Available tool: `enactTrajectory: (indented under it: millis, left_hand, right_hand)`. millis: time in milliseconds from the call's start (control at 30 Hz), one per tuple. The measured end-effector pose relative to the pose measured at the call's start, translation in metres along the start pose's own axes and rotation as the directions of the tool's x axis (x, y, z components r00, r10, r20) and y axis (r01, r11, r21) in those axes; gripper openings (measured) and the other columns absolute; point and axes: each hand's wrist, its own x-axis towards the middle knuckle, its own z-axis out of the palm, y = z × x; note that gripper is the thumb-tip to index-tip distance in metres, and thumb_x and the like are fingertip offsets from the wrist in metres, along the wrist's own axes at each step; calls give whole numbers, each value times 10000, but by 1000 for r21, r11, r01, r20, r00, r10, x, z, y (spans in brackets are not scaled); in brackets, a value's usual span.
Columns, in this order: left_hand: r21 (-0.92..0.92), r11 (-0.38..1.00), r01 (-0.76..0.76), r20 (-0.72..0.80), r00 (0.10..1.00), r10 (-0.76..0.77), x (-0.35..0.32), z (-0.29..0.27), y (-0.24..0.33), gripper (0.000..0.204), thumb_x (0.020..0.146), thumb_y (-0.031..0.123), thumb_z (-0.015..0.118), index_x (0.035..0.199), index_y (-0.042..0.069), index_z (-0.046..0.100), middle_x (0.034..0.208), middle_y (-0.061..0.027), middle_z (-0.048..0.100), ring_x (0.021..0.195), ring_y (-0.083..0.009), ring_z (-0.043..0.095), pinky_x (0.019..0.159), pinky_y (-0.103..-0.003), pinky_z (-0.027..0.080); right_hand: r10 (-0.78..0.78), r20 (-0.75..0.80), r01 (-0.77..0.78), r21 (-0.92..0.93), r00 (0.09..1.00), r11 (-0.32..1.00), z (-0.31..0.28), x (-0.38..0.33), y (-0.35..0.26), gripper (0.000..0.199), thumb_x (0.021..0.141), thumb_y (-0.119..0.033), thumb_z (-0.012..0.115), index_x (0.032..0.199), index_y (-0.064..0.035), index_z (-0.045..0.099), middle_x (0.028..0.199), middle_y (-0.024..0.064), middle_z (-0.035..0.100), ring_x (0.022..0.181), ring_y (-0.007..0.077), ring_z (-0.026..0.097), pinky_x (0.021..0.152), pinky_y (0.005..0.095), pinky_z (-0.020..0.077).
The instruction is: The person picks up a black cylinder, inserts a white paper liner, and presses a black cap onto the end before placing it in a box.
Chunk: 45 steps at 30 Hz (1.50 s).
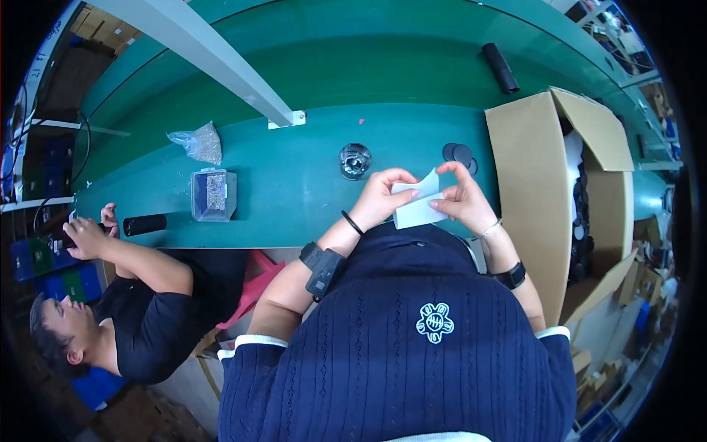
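Observation:
Just over the front edge of the green table, my left hand and my right hand both pinch pale bluish-white paper. One piece stands up from the lower sheet between my fingers. Whether these are separate sheets or one folded sheet I cannot tell. Beyond my left hand sits a round clear container with dark, shiny contents. Several flat black discs lie beyond my right hand, partly overlapping.
A large open cardboard box with black parts stands at right. Left on the table are a clear bin of small grey pieces and a plastic bag. Black cylinders lie about. A co-worker sits left; a grey post rises behind.

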Motion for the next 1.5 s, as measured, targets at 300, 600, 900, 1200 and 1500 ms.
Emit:
enactTrajectory:
  millis: [300, 600, 900, 1200, 1500]
  left_hand:
    - [376, 884, -277, 108, 961, 255, -18, -6, 21, 265, 740, -47, 612, 987, 29, 669, 934, -106, 688, 861, -234, 676, 749, -311, 534]
    - [522, 757, -393, 174, 918, 356, -31, -9, 22, 259, 754, 1, 644, 1009, 44, 663, 991, -119, 671, 901, -270, 664, 755, -325, 539]
    - [780, 625, -40, -406, 729, 552, -30, -56, 8, 883, 555, 283, 892, 1247, 50, 395, 1214, -165, 451, 1175, -301, 442, 965, -384, 399]
    - [-87, 994, 63, -36, 997, -67, -9, -87, 7, 703, 743, 86, 773, 1300, -5, 354, 1198, -90, 532, 1131, -178, 510, 996, -341, 390]
    - [-183, 982, 43, 38, 999, -37, -16, -70, 0, 791, 744, 77, 756, 1386, 18, 299, 1273, -93, 468, 1204, -172, 448, 1021, -314, 363]
  right_hand:
    - [255, 155, -272, 98, 954, 957, -14, 22, 5, 223, 771, -20, 695, 947, -73, 568, 646, 20, 618, 442, 24, 467, 373, 167, 285]
    - [230, 83, -242, 193, 970, 951, -10, 20, 12, 99, 832, -81, 673, 899, -43, 611, 684, -1, 617, 473, 33, 499, 401, 160, 363]
    - [-77, 37, 74, 70, 996, 995, -26, 48, -51, 123, 868, -83, 620, 985, -65, 590, 758, -37, 609, 594, 15, 502, 511, 151, 376]
    - [-224, 186, 252, -149, 957, 956, 4, 85, -105, 164, 882, -20, 569, 1046, -30, 576, 843, -18, 619, 723, 19, 525, 596, 168, 396]
    - [-286, 437, 522, -677, 852, 520, 25, 101, -106, 179, 837, 16, 567, 1012, -22, 582, 834, 118, 628, 791, 212, 633, 710, 310, 491]
